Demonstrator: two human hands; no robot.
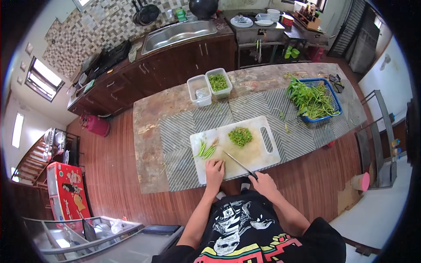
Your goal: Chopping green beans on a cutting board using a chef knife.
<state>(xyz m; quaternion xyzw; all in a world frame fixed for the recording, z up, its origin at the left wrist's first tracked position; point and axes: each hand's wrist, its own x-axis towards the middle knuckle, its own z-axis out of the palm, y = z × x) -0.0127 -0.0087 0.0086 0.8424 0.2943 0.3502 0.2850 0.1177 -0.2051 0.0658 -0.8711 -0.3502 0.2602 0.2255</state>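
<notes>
On the table lies a white plastic cutting board [238, 164] with a handle slot at its right end. My right hand [264, 184] grips the black handle of a kitchen knife [237, 162], whose blade slants up and left over the board. My left hand [215, 167] is at the board's near left part with its fingers bent; whether anything is under them is hidden. Just beyond those fingers lie several cut green stems [209, 151], with some brownish ends beside them. A heap of finely chopped greens [240, 136] sits at the board's upper middle, apart from the blade.
Behind the board stand an uncovered clear plastic container [199, 91] and another container [219, 94] holding chopped greens. To the right, a blue plastic basket [339, 104] holds leafy greens [310, 98]. Dark straps or sandals-like items [337, 83] lie past it. A sink [181, 35] is across the aisle.
</notes>
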